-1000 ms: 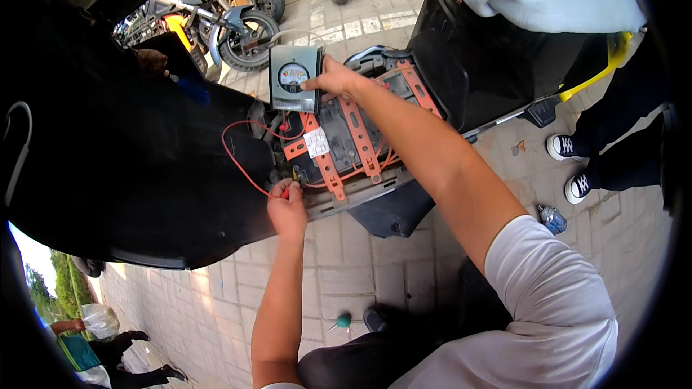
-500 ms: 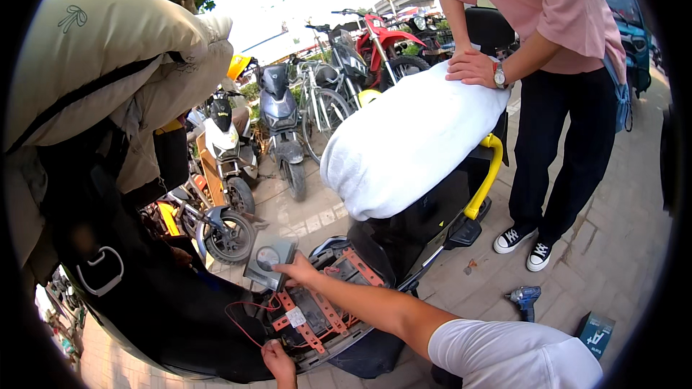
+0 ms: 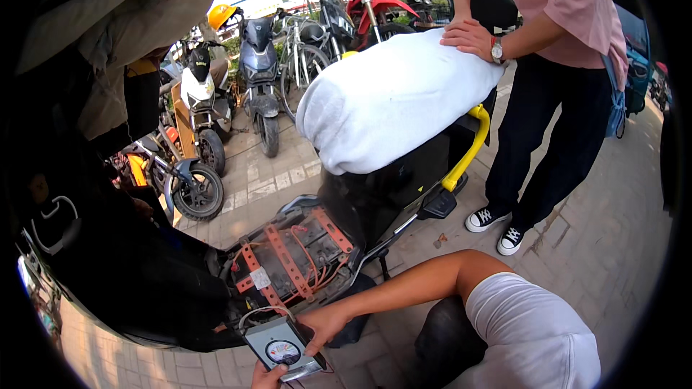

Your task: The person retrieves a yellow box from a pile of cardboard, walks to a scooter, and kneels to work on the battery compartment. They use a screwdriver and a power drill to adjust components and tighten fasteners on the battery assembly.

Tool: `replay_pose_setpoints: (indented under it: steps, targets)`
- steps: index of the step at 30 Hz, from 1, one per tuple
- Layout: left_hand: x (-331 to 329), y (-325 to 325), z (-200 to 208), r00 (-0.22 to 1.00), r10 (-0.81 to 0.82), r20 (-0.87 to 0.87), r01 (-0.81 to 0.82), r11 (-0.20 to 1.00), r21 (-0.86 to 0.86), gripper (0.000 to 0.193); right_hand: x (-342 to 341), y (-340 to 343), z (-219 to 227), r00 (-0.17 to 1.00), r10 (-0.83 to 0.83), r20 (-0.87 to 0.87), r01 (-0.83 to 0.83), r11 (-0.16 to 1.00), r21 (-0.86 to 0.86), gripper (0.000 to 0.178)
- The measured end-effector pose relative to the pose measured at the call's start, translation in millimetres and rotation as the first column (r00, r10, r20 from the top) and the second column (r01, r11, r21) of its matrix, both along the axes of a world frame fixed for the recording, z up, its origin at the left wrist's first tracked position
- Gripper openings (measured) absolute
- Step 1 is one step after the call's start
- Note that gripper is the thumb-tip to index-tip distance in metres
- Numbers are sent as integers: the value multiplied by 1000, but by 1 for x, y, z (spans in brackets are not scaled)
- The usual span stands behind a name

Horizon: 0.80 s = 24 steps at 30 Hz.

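My right hand [image 3: 326,328] grips the right side of a grey-blue battery tester [image 3: 268,338] with a round dial gauge, near the lower edge. My left hand [image 3: 268,376] holds the tester's bottom left corner, thumb on its face. A pale cable loop rises from the tester's top, beside the battery compartment. Just above the tester lies the open floorboard [image 3: 241,265] of a black electric scooter. Several orange-red perforated metal straps [image 3: 290,263] cross dark batteries [image 3: 315,246] there, with red wires running over them.
A white cloth-covered seat [image 3: 389,104] rests behind the compartment, above a yellow grab bar [image 3: 472,148]. A person in a pink shirt [image 3: 559,0] leans both hands on it. Parked scooters [image 3: 259,65] and a red motorcycle [image 3: 375,3] stand beyond. A padded cover [image 3: 144,21] hangs at left.
My right hand has brought the tester down from above the compartment toward me, its dial now facing up. My left hand, previously beside a red wire, now holds the tester too. The view has shifted.
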State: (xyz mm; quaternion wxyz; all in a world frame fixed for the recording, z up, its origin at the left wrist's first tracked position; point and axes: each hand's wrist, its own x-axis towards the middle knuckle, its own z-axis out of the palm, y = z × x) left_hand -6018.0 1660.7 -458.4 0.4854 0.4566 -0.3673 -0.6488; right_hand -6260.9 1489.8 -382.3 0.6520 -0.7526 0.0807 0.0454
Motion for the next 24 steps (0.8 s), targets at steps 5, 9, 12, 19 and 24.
replay_pose_setpoints:
  steps: [5, 9, 12, 19, 24]
  targets:
    - [53, 111, -11, 941, -230, 249, 126, 920, 372, 76, -5, 7, -54, 860, 427, -279, -494, 831, -254, 81]
    - [104, 212, -40, 834, -309, 457, 24, 848, 529, 74, -18, 16, -26, 905, 299, -303, -398, 849, -349, 74]
    - [117, 340, -98, 864, -67, 500, -282, 757, 589, 73, -2, 30, -45, 902, 247, -353, -318, 934, -161, 70]
    - [96, 347, -157, 793, 331, 511, -608, 450, 654, 33, -79, -20, -90, 816, 125, -564, -219, 971, -101, 75]
    - [118, 378, -184, 674, 227, 703, -734, 313, 603, 34, -181, -19, -128, 706, -162, -690, 102, 987, -126, 67]
